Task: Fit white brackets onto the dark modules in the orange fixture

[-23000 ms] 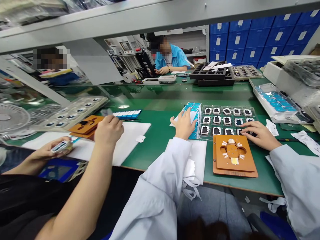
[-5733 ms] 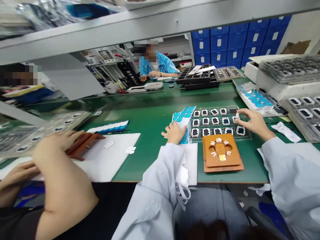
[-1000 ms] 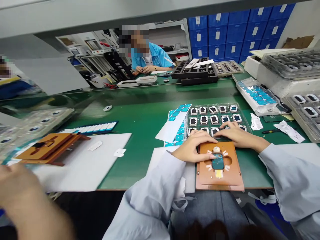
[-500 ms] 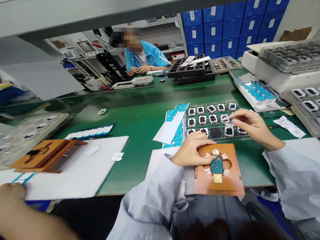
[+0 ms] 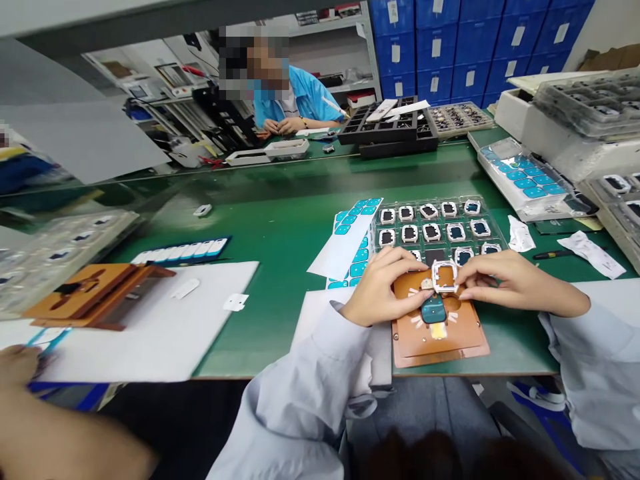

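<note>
My right hand [image 5: 510,283] is closed in a pinch on a white square watch-case-like frame [image 5: 444,289]. The frame is tilted up over the upper part of an orange-brown fixture plate [image 5: 467,347]. Set in the plate's middle is a dark teal rounded pad [image 5: 433,311], with a yellow tab [image 5: 439,331] below it. My left hand [image 5: 383,287] grips the plate's upper left edge, its thumb by the pad and its fingertips near the frame. Just beyond lies a clear tray [image 5: 500,230] of similar white frames with dark centres, partly hidden by my hands.
Teal sticker sheets [image 5: 345,243] lie left of the tray. Crumpled white paper [image 5: 590,255] and a black pen-like tool [image 5: 553,254] are at right. Another person's arm [image 5: 55,427] reaches in at lower left, near another brown fixture [image 5: 85,293]. A person in blue [image 5: 305,93] sits opposite.
My right hand has come from the tray back to the fixture, bringing the white frame. The left hand stays on the plate, which now looks tilted.
</note>
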### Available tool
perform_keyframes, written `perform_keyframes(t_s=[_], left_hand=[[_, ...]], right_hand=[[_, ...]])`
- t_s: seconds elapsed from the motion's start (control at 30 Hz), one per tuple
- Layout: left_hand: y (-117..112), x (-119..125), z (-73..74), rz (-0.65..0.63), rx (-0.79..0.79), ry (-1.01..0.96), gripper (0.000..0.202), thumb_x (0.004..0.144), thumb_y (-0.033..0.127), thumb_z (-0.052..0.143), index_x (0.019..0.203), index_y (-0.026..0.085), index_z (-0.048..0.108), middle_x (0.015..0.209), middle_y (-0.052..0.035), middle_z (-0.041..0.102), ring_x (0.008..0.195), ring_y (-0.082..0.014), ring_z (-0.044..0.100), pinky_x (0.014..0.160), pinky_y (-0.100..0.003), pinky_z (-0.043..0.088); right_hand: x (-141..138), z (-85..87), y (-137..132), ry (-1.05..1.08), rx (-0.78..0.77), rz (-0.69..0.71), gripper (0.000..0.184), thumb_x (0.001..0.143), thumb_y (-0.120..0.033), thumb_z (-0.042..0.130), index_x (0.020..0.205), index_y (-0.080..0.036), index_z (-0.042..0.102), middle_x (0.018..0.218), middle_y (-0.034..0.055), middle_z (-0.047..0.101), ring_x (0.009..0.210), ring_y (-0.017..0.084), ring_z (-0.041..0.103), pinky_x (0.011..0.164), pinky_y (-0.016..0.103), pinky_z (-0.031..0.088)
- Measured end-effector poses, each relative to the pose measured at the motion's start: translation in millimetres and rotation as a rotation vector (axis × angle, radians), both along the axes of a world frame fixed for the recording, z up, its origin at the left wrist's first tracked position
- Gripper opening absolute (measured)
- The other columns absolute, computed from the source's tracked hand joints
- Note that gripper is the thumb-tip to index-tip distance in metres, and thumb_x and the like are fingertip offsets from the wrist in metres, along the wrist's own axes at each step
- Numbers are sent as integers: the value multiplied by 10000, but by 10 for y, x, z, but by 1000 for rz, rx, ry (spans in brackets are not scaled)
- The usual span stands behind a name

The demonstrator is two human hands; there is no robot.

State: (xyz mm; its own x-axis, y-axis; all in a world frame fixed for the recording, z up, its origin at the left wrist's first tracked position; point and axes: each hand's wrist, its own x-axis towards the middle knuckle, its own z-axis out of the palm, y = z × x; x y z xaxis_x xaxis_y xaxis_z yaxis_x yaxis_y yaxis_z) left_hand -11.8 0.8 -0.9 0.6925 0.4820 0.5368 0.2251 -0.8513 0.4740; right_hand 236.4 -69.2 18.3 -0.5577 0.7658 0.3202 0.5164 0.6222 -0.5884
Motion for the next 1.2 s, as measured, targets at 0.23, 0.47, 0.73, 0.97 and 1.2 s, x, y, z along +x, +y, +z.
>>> perform_keyframes(t_s=[0.23,0.47,0.73,0.97,1.2], left_hand=[[-15,-43,71,-339,117,-125,74,799,287,718,812,215,730,827,-35,740,864,-204,550,784,-375,479],[-25,-22,63,-393,174,-32,150,795,382,696,797,243,749,855,-25,786,902,-238,626,810,-426,455],[-30,-37,48,-296,269,-64,162,808,380,696,780,220,710,814,-13,779,835,-207,639,751,-380,459],[5,-71,53,-96,344,-164,347,707,521,776,826,208,685,780,-19,763,766,-197,601,689,-348,458],[12,-84,31,-24,377,-149,502,656,597,776,965,208,699,860,-54,760,843,-222,605,738,-365,462]], right_hand=[[-19,5,26,50,199,-159,265,844,-451,705,939,-211,646,913,56,620,795,171,588,641,271,474],[-89,-40,-50,26,213,-264,311,801,-479,740,939,-225,625,951,63,656,865,216,632,738,336,531],[-181,-92,-98,44,209,-311,177,843,-377,682,940,-231,660,1056,75,681,936,232,675,746,343,584],[-161,-86,-99,51,180,-323,188,831,-394,698,942,-242,701,1100,63,710,993,249,678,861,416,568],[-285,-99,-152,68,270,-159,175,828,-336,710,968,-232,712,1101,90,720,841,227,665,749,425,524]])
